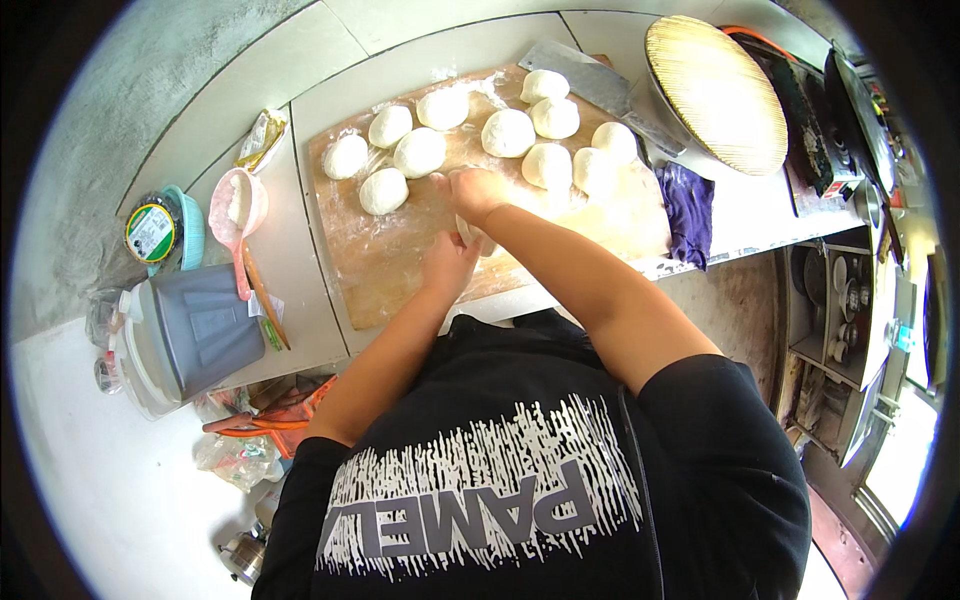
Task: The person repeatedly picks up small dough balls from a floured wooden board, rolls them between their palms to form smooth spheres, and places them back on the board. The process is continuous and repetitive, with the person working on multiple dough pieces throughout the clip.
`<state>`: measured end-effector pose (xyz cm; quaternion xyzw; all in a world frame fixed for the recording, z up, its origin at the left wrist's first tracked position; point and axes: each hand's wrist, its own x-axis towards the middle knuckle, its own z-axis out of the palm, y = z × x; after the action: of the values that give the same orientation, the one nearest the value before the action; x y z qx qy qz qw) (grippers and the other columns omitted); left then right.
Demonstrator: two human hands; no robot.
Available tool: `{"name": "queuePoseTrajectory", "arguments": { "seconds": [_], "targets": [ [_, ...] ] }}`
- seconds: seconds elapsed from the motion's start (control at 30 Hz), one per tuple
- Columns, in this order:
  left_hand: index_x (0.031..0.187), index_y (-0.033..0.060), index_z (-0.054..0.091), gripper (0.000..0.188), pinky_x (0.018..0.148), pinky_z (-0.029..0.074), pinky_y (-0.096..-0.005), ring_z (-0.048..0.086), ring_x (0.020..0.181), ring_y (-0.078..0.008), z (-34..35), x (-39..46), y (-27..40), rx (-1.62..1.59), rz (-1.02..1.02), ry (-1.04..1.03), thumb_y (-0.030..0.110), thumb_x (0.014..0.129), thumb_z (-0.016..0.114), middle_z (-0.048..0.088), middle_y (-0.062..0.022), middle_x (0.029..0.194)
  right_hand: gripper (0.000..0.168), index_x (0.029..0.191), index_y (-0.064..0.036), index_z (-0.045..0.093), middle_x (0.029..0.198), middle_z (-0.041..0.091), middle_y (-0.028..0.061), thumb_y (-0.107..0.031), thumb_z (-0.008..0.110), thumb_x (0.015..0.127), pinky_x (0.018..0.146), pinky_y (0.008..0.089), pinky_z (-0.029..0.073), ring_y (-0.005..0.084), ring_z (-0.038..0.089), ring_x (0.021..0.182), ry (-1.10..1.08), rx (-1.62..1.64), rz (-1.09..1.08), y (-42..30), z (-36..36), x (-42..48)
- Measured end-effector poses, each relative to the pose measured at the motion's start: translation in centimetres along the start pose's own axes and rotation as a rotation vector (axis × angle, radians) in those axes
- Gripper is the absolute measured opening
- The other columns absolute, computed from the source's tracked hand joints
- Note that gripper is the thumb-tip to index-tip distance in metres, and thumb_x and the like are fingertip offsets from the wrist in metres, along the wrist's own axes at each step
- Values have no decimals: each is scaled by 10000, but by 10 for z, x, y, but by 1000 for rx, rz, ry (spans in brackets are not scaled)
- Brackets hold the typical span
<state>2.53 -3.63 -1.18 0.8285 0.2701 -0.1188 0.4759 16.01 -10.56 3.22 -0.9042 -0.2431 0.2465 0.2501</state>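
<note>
A piece of dough (480, 238) is between my hands, low over the floured wooden board (382, 274). My left hand (452, 259) grips its near left side. My right hand (472, 193) bends over its far side, and the wrist and forearm cover part of it. Several round dough balls sit on the board beyond my hands: one group at left, with a near ball (384, 191), and another at right, with a large ball (508, 133). Across the board's far right corner lies a cleaver (581, 77), its handle pointing right.
Right of the board hangs a purple cloth (686, 210). Behind it stand a round straw-slatted lid (716, 94) on a bowl and a gas stove (814, 142). At left are a pink scoop (225, 214) with flour, a wooden stick (264, 300), a grey bin (214, 322) and a turquoise basket (193, 225).
</note>
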Motion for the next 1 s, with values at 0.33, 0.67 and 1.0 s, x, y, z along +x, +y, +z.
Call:
{"name": "queuePoseTrajectory", "arguments": {
  "seconds": [0.33, 0.67, 1.0],
  "targets": [
    [844, 24, 624, 234, 557, 467, -325, 615, 616, -177, 19, 5, 8, 28, -15, -59, 246, 857, 698, 659, -99, 714, 261, 1142, -142, 592, 1030, 596, 153, -223, 531, 902, 784, 423, 524, 347, 611, 942, 139, -136, -133, 70, 32, -26],
    [781, 5, 586, 174, 603, 471, -341, 595, 648, -183, -6, -28, 31, 26, 121, 10, 155, 857, 629, 648, -122, 713, 336, 886, -90, 661, 936, 643, 94, -403, 540, 885, 868, 405, 426, 260, 568, 981, 399, -263, -443, 40, 39, -78],
    [921, -22, 561, 165, 511, 413, -260, 513, 561, -97, 5, -6, 5, -390, 64, -85, 138, 953, 537, 584, -41, 683, 205, 826, -138, 658, 936, 621, 27, -329, 584, 828, 850, 370, 447, 223, 560, 990, 289, -311, -450, 25, 14, -57]
  ]
}}
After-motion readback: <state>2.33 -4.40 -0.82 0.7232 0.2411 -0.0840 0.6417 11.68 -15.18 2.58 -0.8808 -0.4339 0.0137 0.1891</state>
